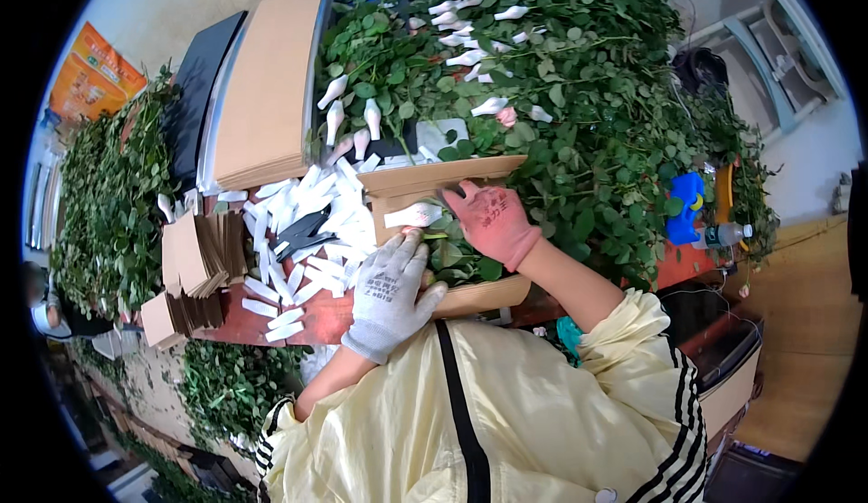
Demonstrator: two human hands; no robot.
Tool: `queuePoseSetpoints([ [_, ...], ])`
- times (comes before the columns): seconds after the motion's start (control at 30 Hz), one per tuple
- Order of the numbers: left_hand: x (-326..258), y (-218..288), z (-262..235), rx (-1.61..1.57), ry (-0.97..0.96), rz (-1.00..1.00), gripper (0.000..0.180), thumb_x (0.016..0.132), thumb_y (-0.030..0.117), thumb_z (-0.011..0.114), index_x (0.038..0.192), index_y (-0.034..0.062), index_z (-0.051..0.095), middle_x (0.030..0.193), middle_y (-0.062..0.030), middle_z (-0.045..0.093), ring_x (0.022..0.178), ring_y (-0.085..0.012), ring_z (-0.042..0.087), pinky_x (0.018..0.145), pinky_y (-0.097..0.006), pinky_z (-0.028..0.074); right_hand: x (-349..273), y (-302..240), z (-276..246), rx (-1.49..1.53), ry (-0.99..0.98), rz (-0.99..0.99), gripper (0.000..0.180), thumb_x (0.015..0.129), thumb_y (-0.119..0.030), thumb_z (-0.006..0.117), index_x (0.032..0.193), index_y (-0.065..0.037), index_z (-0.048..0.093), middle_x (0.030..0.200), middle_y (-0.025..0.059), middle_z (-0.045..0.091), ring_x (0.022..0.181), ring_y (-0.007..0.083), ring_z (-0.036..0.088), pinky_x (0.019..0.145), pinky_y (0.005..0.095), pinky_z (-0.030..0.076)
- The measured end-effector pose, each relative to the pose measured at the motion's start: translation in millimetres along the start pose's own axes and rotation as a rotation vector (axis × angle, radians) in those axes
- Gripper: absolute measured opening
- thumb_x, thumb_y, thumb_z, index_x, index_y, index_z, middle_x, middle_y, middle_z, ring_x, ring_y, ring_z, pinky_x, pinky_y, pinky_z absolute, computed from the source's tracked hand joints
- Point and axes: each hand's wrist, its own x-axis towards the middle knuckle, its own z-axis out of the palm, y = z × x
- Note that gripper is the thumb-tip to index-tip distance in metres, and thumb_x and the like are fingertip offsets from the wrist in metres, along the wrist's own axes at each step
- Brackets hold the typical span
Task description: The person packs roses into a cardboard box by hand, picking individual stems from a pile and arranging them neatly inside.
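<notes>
A white-sleeved rose (413, 216) lies in an open brown cardboard wrapper (443, 176), its head to the left and green leaves (470, 259) to the right. My left hand (389, 291), in a grey-white glove, rests over the near side of the wrapper. Its fingertips touch just under the rose head, and the thumb is spread apart over the leaves. On the right, my right hand (495, 223) wears a pink glove. It is over the leaves beside the far flap, fingers pointing left and apart, and I see nothing held in it.
White foam sleeves (312, 200) lie heaped left of the wrapper. Small cardboard pieces (194, 254) and tall cardboard sheets (267, 87) are stacked beyond. Leafy roses (597, 60) cover the far and right table. A blue tape dispenser (684, 209) and plastic bottle (726, 234) sit right.
</notes>
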Motion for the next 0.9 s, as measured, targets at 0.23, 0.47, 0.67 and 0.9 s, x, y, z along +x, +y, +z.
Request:
queuePoseSetpoints([
  [0.23,5.6,-5.3,-4.8,-0.039,-0.022,0.019,0.053,0.073,0.033,0.063,0.111,-0.0043,0.056,0.124,-0.0231,0.049,0.114,-0.0379,0.048,0.096,-0.045,0.036,3.8,-1.6,13.6,-0.037,0.086,-0.118,0.043,0.074,-0.017,0.056,0.117,-0.015,0.054,0.109,0.012,0.056,0.081,0.0228,0.062,0.069,0.0347,0.049],
  [0.47,19.1,-11.7,-11.9,-0.198,-0.019,-0.02,0.037,0.076,0.025,0.062,0.106,0.0028,0.059,0.109,-0.0194,0.055,0.099,-0.0353,0.054,0.081,-0.039,0.045,2.4,-4.5,16.6,-0.011,-0.033,-0.023,0.033,0.076,-0.017,0.054,0.109,-0.017,0.061,0.108,0.0114,0.056,0.078,0.0222,0.062,0.065,0.0328,0.048],
  [0.67,25.1,-58.3,5.0,-0.046,0.297,-0.107,0.02,0.079,0.016,0.06,0.098,0.0093,0.063,0.095,-0.0107,0.06,0.081,-0.029,0.06,0.069,-0.036,0.048,1.9,-9.5,23.3,-0.044,0.006,-0.031,0.03,0.078,-0.015,0.052,0.106,-0.019,0.062,0.106,0.0106,0.057,0.074,0.0213,0.062,0.062,0.032,0.047],
  [0.9,28.4,-69.2,16.0,0.089,0.267,-0.137,0.018,0.078,0.016,0.061,0.096,0.0149,0.065,0.084,-0.0084,0.06,0.07,-0.0277,0.06,0.06,-0.036,0.048,0.5,-7.4,35.9,0.0,0.003,0.031,0.034,0.076,-0.013,0.051,0.107,-0.02,0.062,0.104,0.0108,0.058,0.069,0.0217,0.062,0.058,0.0319,0.047],
])
